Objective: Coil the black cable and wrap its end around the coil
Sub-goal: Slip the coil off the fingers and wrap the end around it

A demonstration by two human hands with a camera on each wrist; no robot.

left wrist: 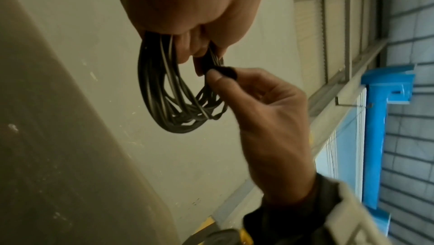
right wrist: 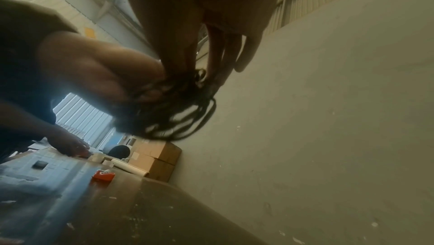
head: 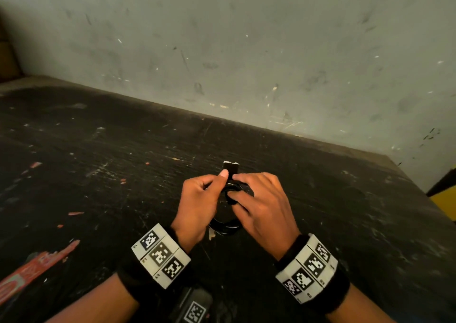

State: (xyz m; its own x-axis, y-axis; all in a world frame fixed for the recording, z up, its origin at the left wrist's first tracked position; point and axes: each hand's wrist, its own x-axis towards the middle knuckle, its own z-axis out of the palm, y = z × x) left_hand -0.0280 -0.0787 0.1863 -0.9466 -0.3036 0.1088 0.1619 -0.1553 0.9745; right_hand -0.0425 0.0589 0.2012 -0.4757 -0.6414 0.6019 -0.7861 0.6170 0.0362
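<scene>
The black cable is wound into a small coil [head: 225, 226] that both hands hold above the dark table [head: 111, 150]. My left hand [head: 218, 183] grips the coil's upper part, its thumb pressed beside a flat black end piece [head: 231, 167] that sticks up. My right hand [head: 237, 195] pinches the black strand wrapped at the coil's top. In the left wrist view the coil [left wrist: 164, 104] hangs from the left hand [left wrist: 197, 48], and the right hand [left wrist: 215, 74] pinches a dark end beside it. The right wrist view shows the coil [right wrist: 185, 113], dim and blurred, under the fingers [right wrist: 218, 59].
A scuffed grey wall [head: 246, 51] stands close behind the table. A red strip [head: 37, 263] lies at the table's front left, and a yellow object [head: 444, 199] sits past its right edge. In the right wrist view, a red tape dispenser [right wrist: 103, 175] and cardboard boxes [right wrist: 155, 158] sit further along.
</scene>
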